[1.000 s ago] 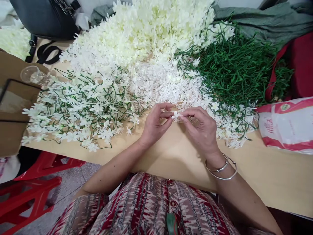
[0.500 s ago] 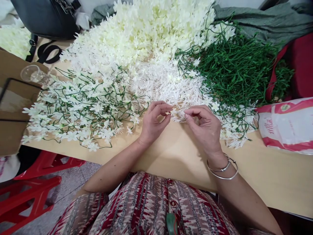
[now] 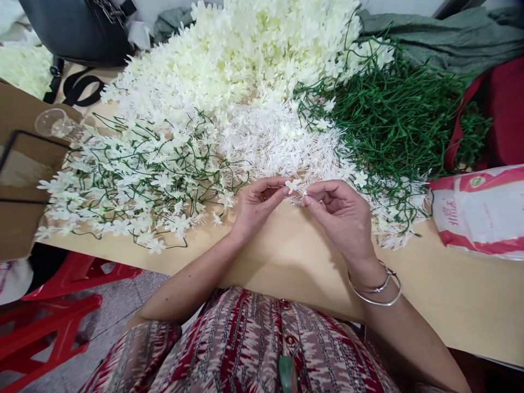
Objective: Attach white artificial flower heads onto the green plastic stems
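Observation:
My left hand [image 3: 257, 204] pinches a small white artificial flower [image 3: 292, 186] between thumb and forefinger. Close beside it, my right hand [image 3: 339, 210] has thumb and forefinger pressed on a tiny white piece [image 3: 304, 194], perhaps a stamen; its form is too small to make out. Just beyond both hands lies a heap of thin white stamens [image 3: 270, 136]. Left of them spread white flowers on green stems [image 3: 151, 169]. Loose cream-white blossoms [image 3: 254, 49] are piled at the back, and a mound of green plastic stems [image 3: 401, 109] lies to the right.
On the right lie a pink and white plastic packet [image 3: 478, 210] and a dark red bag [image 3: 507, 109]. A cardboard box [image 3: 24, 218], a clear plastic cup [image 3: 53, 123] and a black bag [image 3: 82, 33] are at the left. Red stools [image 3: 53, 333] stand below the table [image 3: 450, 295].
The white flower now shows clearly at my left fingertips. My right fingertips have moved slightly left, toward it, and the thumb and forefinger have closed on the tiny piece.

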Motion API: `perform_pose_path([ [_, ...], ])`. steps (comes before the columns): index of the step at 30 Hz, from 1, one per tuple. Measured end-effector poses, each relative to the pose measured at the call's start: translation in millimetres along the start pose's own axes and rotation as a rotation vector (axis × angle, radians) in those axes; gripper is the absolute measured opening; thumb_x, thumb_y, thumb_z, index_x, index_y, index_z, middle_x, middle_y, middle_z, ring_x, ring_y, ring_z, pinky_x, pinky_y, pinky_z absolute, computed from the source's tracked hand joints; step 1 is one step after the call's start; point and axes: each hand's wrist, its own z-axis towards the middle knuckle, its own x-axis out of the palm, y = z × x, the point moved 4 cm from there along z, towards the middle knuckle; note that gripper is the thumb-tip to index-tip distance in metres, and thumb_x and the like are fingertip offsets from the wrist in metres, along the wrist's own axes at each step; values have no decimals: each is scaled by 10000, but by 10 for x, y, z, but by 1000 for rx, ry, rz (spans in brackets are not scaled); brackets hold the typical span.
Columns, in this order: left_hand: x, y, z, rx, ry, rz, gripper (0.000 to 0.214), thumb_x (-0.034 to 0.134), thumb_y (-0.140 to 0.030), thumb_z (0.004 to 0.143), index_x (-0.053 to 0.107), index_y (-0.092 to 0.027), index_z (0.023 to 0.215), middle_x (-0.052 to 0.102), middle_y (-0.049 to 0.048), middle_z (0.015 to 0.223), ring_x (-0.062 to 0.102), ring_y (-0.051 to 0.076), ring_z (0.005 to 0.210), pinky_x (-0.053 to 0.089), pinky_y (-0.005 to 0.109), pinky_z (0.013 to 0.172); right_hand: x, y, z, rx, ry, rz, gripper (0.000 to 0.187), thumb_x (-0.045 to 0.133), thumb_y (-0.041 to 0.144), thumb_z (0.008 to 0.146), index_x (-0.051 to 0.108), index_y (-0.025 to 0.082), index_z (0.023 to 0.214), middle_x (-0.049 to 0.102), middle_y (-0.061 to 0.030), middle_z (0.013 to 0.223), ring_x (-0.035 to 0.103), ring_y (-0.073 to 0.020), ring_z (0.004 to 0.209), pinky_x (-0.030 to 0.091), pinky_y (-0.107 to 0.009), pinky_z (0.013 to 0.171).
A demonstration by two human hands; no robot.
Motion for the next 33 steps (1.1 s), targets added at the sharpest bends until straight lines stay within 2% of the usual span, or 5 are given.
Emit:
perform_pose_path([
  [6,24,-14,-28,132,38,153,332,804,-497,924,820,-208,1086,829,74,1063,792,165,908,649,275,826,27,-7,-4,36,-22,-39,52,755,239,894,721,265,923,750,-3,845,689,-172,742,604,-348,709],
  [13,89,-217,-64,433,144,526,160,680,-249,1005,808,-228,1099,811,59,973,768,168,898,625,295,831,15,-147,16,105,31,18,242,820,240,813,604,279,914,695,23,782,663,-160,669,578,-306,607],
  [17,96,-229,-66,435,135,517,140,697,-260,1001,805,-219,1081,812,82,1036,774,185,972,622,314,887,10,-147,11,129,45,82,275,824,264,825,575,281,943,705,24,800,671,-159,663,596,-317,623],
  [24,115,-93,-89,270,122,385,199,701,-356,1007,812,-219,1099,845,75,1037,798,184,893,630,287,783,26,-175,14,118,33,67,295,812,264,835,550,290,970,719,22,815,695,-170,657,612,-329,618],
  [33,129,-212,-132,491,125,546,154,664,-203,1020,765,-228,1134,840,52,1079,813,160,949,635,256,877,49,-199,12,85,29,65,174,752,257,887,721,271,1057,685,16,818,654,-156,712,566,-318,660],
])
